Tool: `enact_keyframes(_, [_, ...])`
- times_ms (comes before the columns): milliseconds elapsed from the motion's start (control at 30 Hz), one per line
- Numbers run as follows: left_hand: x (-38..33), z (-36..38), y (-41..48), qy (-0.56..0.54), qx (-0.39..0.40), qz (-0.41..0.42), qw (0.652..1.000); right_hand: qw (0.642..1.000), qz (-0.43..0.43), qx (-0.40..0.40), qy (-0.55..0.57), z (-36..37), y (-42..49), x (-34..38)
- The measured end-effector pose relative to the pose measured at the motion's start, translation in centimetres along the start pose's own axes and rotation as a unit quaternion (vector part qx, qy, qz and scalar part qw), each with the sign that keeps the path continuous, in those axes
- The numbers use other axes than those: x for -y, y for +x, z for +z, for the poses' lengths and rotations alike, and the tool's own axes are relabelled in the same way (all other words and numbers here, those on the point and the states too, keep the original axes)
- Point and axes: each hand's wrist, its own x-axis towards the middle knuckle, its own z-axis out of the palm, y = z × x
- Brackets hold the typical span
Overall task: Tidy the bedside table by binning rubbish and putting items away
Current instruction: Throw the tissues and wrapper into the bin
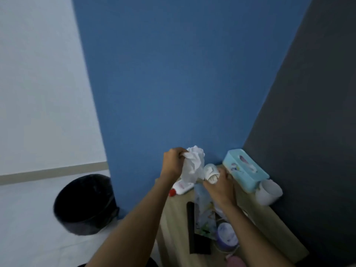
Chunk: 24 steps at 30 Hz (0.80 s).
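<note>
now left hand (172, 163) grips crumpled tissue (193, 165), right hand (219, 187) holds white cup (210, 170).

Bin (84, 205) on floor (28, 237) left of table (269, 228); tissue box (244, 168) back right, bottle (182, 187) back left

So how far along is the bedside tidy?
Done: nothing confirmable; the black bin shows no contents I can make out. In hand: left hand grips a crumpled tissue, right hand holds a small white item, both over the table. Left: red-capped bottle, wrapper, black slab, round tub, white cup and tissue box sit on the table.
</note>
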Motion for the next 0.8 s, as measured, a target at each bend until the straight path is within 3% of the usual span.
enact_keyframes(167, [7.0,-7.3,-6.1,0.047,-0.016,-0.066,0.997,0.993,-0.089,0.070,-0.013,5.8,-6.9,5.4])
enact_keyframes(433, [18.7,-18.8,-13.6,0.089,-0.097,-0.194,0.972,0.969,-0.114,0.213,-0.049,18.2,-15.0,9.6])
enact_keyframes(600, [24.3,-23.7,-13.1,0.100,-0.160,-0.255,0.948,0.953,-0.146,0.260,-0.057,24.6,-14.9,14.1])
enact_keyframes(800, [33.5,-24.1,-6.8,0.106,-0.160,-0.311,0.931,0.943,-0.147,0.295,-0.053,34.3,-9.9,16.7])
